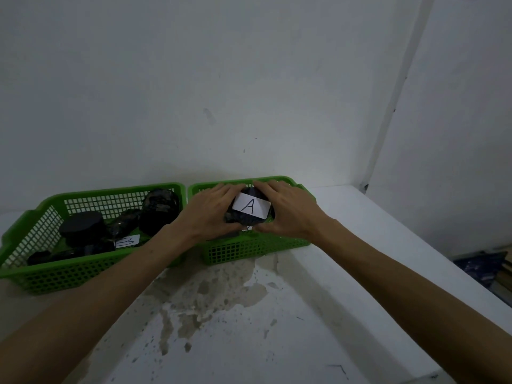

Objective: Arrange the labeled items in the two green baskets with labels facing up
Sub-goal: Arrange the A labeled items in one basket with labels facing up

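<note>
with label a (251, 205) facing up, both hands grip the black item (249, 217).

Two green plastic mesh baskets sit side by side on the white stained counter (277, 328), against the wall: left basket (41, 273), right basket (249, 250). Both hands, left (213, 214) and right (291, 214), hold a black item with a white "A" label (251, 207) facing up, over the right basket. Several black items (83, 228) and a "B" label (127, 241) lie in the left basket.

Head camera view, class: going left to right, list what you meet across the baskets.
Left green basket → round black item → label B → left hand → label A → right hand → right green basket.
</note>
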Tool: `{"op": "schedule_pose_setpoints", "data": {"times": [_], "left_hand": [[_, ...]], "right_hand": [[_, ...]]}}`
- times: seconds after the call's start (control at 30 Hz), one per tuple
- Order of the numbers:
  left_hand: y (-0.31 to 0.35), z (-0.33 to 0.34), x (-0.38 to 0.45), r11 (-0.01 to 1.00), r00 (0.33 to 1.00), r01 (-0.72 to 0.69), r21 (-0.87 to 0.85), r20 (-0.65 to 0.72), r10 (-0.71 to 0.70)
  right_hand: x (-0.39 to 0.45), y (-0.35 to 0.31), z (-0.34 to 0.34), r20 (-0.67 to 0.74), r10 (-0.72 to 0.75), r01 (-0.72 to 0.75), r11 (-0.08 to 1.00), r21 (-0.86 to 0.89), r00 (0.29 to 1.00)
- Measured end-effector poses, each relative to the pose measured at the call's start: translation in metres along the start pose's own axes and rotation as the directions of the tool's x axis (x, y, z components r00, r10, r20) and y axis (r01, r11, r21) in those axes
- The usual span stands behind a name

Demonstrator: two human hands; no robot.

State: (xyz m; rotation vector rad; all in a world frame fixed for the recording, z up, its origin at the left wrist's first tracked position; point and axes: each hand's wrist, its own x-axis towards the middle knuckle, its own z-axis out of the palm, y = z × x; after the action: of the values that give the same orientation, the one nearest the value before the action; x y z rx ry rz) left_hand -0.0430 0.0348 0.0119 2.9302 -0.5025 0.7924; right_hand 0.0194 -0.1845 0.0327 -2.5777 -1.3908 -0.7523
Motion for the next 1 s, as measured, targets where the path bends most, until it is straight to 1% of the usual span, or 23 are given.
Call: {"op": "schedule_pose_setpoints", "data": {"times": [0.07,0.1,0.17,0.2,0.27,0.33,0.4,0.5,0.6,0.73,0.83,0.93,1.0], "left_hand": [[0.0,0.001,-0.001,0.999,0.999,0.036,-0.027,0.029,-0.035],[-0.001,0.001,-0.002,0.997,0.996,0.067,-0.033,0.059,-0.065],[-0.006,0.003,-0.004,0.991,0.984,0.131,-0.026,0.127,-0.127],[-0.01,0.004,-0.005,0.988,0.976,0.155,-0.016,0.155,-0.151],[-0.02,0.008,-0.006,0.983,0.961,0.182,0.005,0.211,-0.179],[-0.029,0.011,-0.007,0.978,0.936,0.207,0.024,0.284,-0.206],[-0.034,0.015,-0.008,0.973,0.905,0.229,0.011,0.367,-0.217],[-0.037,0.017,-0.007,0.968,0.859,0.248,-0.027,0.469,-0.207],[-0.037,0.019,-0.003,0.969,0.837,0.248,-0.016,0.508,-0.206],[-0.036,0.018,0.002,0.971,0.82,0.238,-0.01,0.537,-0.196],[-0.033,0.019,0.004,0.972,0.8,0.234,-0.019,0.572,-0.181],[-0.028,0.02,0.006,0.982,0.789,0.19,0.023,0.592,-0.166],[-0.027,0.02,0.007,0.983,0.769,0.178,0.054,0.615,-0.173]], "right_hand": [[0.004,0.005,0.006,0.004,-0.014,0.014,0.999,-0.051,1.0],[0.006,0.008,0.008,0.021,0.016,-0.015,0.998,-0.055,1.0],[0.012,0.017,0.011,0.095,0.135,-0.134,0.991,-0.016,0.986],[0.017,0.023,0.014,0.163,0.19,-0.195,0.981,0.012,0.968],[0.026,0.034,0.021,0.352,0.245,-0.297,0.95,0.1,0.903],[0.035,0.043,0.032,0.506,0.246,-0.386,0.902,0.192,0.827],[0.044,0.048,0.042,0.592,0.23,-0.428,0.877,0.218,0.773],[0.053,0.052,0.054,0.692,0.204,-0.428,0.888,0.167,0.692],[0.057,0.052,0.065,0.749,0.205,-0.378,0.924,0.065,0.63],[0.059,0.056,0.069,0.764,0.223,-0.372,0.928,0.024,0.606],[0.058,0.058,0.067,0.789,0.238,-0.375,0.927,-0.01,0.567],[0.055,0.058,0.065,0.81,0.238,-0.383,0.924,-0.019,0.535],[0.053,0.059,0.061,0.811,0.235,-0.391,0.92,-0.009,0.535]]}}
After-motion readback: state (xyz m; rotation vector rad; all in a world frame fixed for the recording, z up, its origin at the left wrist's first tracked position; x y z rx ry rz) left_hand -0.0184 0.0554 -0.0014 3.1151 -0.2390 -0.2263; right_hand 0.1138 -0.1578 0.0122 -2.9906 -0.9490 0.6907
